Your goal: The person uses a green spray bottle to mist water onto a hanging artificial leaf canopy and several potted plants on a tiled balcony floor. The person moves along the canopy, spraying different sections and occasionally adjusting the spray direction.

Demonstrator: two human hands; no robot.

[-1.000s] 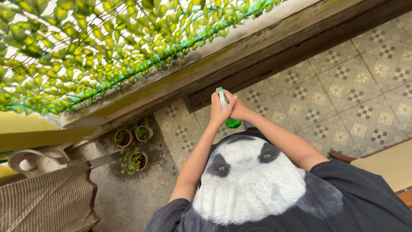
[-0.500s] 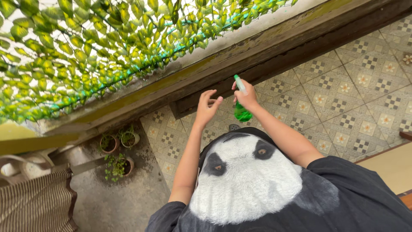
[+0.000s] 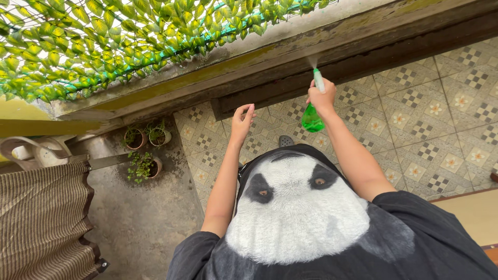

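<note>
My right hand [image 3: 322, 97] grips a green spray bottle [image 3: 312, 118] with a white nozzle, held out over the patterned floor tiles, its nozzle aimed at the ledge. A faint mist shows above the nozzle. My left hand [image 3: 242, 123] is raised beside it with fingers apart and holds nothing. Leafy green vines on a teal net [image 3: 119, 39] hang beyond the mossy concrete ledge [image 3: 249, 65]. My dark shirt with a panda print fills the lower frame.
Three small potted plants [image 3: 144, 149] stand on the bare concrete floor at the left. A brown striped cloth [image 3: 44, 218] hangs at lower left near pale plastic containers [image 3: 31, 150]. A floor drain [image 3: 286, 141] lies in the tiles.
Both hands were together on the bottle. My left hand let go and dropped away. My right hand carried the bottle right and up, and spray now comes from the nozzle.
</note>
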